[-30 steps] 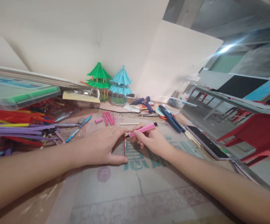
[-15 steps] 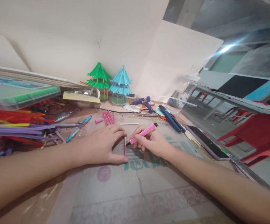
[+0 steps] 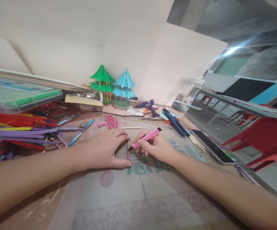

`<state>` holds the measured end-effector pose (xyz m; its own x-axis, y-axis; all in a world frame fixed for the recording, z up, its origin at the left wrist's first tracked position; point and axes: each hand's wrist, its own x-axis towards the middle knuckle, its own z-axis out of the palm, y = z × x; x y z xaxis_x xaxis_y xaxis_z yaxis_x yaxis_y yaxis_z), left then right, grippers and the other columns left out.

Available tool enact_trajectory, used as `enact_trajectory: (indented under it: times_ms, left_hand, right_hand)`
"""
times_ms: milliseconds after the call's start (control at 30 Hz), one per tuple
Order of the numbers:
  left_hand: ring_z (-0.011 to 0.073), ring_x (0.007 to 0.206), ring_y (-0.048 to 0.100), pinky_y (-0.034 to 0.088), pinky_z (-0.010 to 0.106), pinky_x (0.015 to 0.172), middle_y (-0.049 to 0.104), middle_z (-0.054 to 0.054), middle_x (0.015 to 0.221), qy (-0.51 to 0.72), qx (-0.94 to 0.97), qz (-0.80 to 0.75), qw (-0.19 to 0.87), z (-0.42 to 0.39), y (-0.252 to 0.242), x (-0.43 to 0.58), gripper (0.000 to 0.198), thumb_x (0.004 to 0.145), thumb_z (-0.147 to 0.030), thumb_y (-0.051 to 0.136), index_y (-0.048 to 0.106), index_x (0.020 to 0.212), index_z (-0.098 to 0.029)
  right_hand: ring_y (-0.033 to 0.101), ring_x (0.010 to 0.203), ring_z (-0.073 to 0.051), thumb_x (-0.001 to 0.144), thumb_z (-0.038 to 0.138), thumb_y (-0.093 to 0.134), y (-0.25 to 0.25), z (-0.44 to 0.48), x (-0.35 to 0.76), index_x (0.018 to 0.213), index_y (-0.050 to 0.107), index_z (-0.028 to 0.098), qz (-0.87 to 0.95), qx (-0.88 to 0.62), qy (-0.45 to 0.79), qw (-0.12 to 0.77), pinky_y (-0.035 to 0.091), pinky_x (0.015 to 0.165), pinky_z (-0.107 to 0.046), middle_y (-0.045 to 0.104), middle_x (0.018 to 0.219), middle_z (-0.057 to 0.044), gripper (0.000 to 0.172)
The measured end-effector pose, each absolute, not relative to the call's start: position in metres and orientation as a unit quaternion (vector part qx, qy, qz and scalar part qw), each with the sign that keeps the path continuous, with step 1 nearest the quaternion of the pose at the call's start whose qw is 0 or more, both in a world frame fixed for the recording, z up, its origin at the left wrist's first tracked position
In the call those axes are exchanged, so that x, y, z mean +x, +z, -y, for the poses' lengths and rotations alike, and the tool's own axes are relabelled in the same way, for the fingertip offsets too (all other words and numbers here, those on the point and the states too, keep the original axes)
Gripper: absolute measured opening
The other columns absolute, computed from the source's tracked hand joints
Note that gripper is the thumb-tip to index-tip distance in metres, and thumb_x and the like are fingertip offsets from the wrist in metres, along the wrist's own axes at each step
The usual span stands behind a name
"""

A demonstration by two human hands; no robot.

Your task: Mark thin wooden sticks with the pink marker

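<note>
A thin pink stick [image 3: 128, 154] stands lengthwise on the printed sheet [image 3: 100, 198], held at its two ends between the thumb and fingers of my left hand [image 3: 104, 148]. My right hand [image 3: 152, 145] grips a pink marker [image 3: 148, 138], whose dark tip touches or nearly touches the stick's middle. Just beyond my hands lies a pale stick [image 3: 133, 127]. Several pink sticks [image 3: 111, 121] rest farther back, beside a short pink cap [image 3: 101, 124].
Green [image 3: 102, 83] and blue [image 3: 124, 88] pagoda models stand at the back, near a glue gun [image 3: 148, 106]. A cutter [image 3: 175, 123] and a phone [image 3: 211, 145] lie right. Coloured stems [image 3: 18, 134] and a plastic box [image 3: 20, 94] crowd the left.
The marker tip has shifted very slightly towards the pink stick. My left hand keeps its place.
</note>
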<state>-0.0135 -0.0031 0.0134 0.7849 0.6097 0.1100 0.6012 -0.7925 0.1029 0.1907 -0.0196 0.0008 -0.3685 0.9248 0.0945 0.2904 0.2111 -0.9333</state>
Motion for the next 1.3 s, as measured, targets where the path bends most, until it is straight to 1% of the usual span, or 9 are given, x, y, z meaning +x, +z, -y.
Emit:
enact_trajectory:
  times_ms: [133,267,433,600,800,1000,1133,1300]
  left_hand:
    - [0.0317,0.114,0.055,0.045,0.039,0.095,0.058,0.013,0.126,0.072,0.944,-0.32,0.026,0.003,0.013,-0.013,0.057,0.078,-0.057,0.065,0.062,0.116,-0.015]
    - [0.0315,0.112,0.056,0.045,0.04,0.093,0.059,0.013,0.125,0.084,0.946,-0.312,0.028,0.002,0.011,-0.014,0.056,0.078,-0.057,0.064,0.062,0.115,-0.015]
    - [0.0315,0.114,0.056,0.045,0.04,0.094,0.058,0.013,0.127,0.079,0.947,-0.309,0.023,0.0,0.01,-0.015,0.057,0.078,-0.058,0.063,0.061,0.117,-0.016]
    - [0.0312,0.114,0.055,0.045,0.039,0.095,0.058,0.014,0.127,0.078,0.948,-0.308,0.027,0.001,0.01,-0.015,0.058,0.079,-0.057,0.063,0.06,0.117,-0.014]
    - [0.0312,0.113,0.055,0.043,0.041,0.096,0.058,0.013,0.126,0.086,0.947,-0.31,0.029,0.001,0.01,-0.015,0.061,0.078,-0.057,0.064,0.058,0.122,-0.015]
    - [0.0304,0.113,0.056,0.044,0.04,0.095,0.059,0.011,0.126,0.081,0.947,-0.31,0.031,0.001,0.01,-0.015,0.056,0.078,-0.057,0.063,0.059,0.119,-0.018]
    - [0.0311,0.112,0.056,0.044,0.041,0.094,0.059,0.013,0.125,0.086,0.947,-0.309,0.031,0.001,0.01,-0.015,0.057,0.079,-0.057,0.063,0.06,0.118,-0.015]
    - [0.0307,0.11,0.057,0.045,0.04,0.094,0.059,0.013,0.124,0.079,0.946,-0.312,0.03,0.002,0.012,-0.015,0.058,0.079,-0.055,0.064,0.059,0.12,-0.015]
  right_hand:
    - [0.051,0.049,-0.009,0.079,0.03,0.06,-0.001,0.019,0.191,0.079,0.058,0.018,0.689,-0.445,0.447,0.357,0.043,0.044,-0.019,0.061,0.06,0.001,0.012]
    - [0.052,0.049,-0.009,0.079,0.029,0.06,-0.002,0.019,0.192,0.078,0.058,0.018,0.689,-0.44,0.454,0.354,0.044,0.043,-0.018,0.061,0.059,0.001,0.011]
    - [0.05,0.045,-0.008,0.08,0.032,0.059,-0.003,0.017,0.192,0.079,0.058,0.018,0.69,-0.457,0.428,0.362,0.043,0.043,-0.019,0.062,0.06,0.002,0.014]
    - [0.049,0.042,-0.007,0.081,0.034,0.058,-0.006,0.014,0.191,0.08,0.057,0.018,0.683,-0.469,0.409,0.382,0.042,0.041,-0.018,0.063,0.063,0.002,0.016]
    - [0.05,0.043,-0.007,0.08,0.032,0.06,-0.004,0.015,0.192,0.08,0.059,0.018,0.689,-0.455,0.426,0.37,0.043,0.042,-0.018,0.063,0.06,0.002,0.015]
    - [0.05,0.043,-0.007,0.082,0.035,0.059,-0.005,0.014,0.192,0.082,0.059,0.018,0.682,-0.465,0.416,0.382,0.043,0.041,-0.018,0.063,0.062,0.001,0.017]
    - [0.049,0.041,-0.007,0.082,0.036,0.059,-0.008,0.011,0.192,0.084,0.057,0.018,0.68,-0.469,0.406,0.391,0.042,0.041,-0.019,0.064,0.063,0.001,0.018]
    - [0.048,0.039,-0.007,0.082,0.036,0.058,-0.01,0.01,0.193,0.087,0.057,0.018,0.68,-0.474,0.398,0.395,0.041,0.041,-0.019,0.064,0.064,0.002,0.018]
